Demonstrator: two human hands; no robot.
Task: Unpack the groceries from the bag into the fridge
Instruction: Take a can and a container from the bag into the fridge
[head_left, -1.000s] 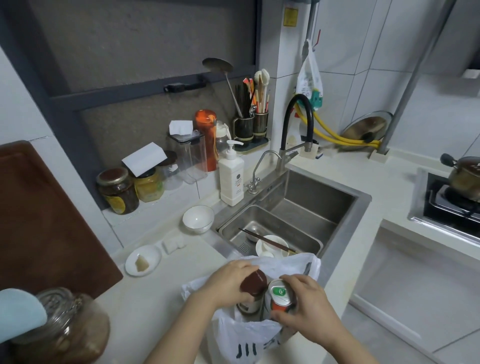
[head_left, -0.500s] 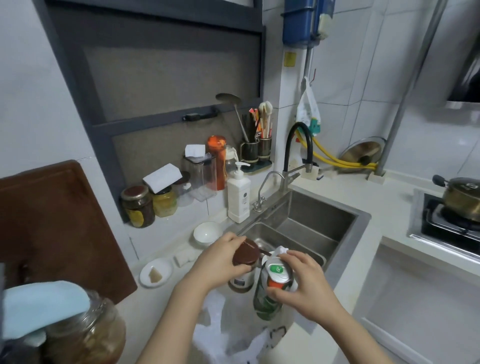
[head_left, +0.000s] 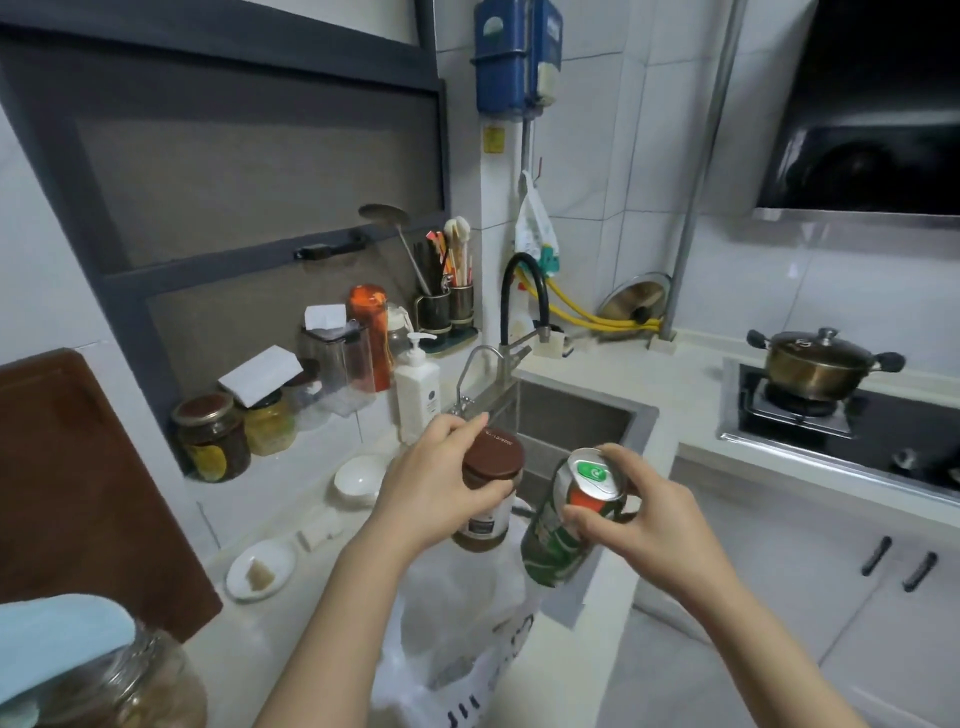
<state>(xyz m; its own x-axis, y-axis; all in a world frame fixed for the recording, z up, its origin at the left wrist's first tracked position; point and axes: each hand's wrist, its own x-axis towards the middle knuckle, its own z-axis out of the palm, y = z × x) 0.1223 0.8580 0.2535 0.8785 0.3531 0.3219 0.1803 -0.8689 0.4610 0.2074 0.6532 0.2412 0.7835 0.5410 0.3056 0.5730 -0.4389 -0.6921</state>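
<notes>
Brown-lidded jar (head_left: 488, 486) gripped in left hand (head_left: 434, 496), green can (head_left: 569, 519) in right hand (head_left: 641, 519), above bag (head_left: 457, 639) beside sink (head_left: 587, 415).

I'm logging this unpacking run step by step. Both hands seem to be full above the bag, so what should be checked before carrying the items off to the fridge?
1. Left hand grips the brown-lidded jar near its top: ok.
2. Right hand holds the green can by its upper end; can tilted: ok, watch the grip.
3. Both items clear of the white bag: ok.
4. Bag emptied: cannot tell.
5. Jar lid tight: cannot tell.
6. Fridge open and path free: cannot tell, fridge not in view.
</notes>
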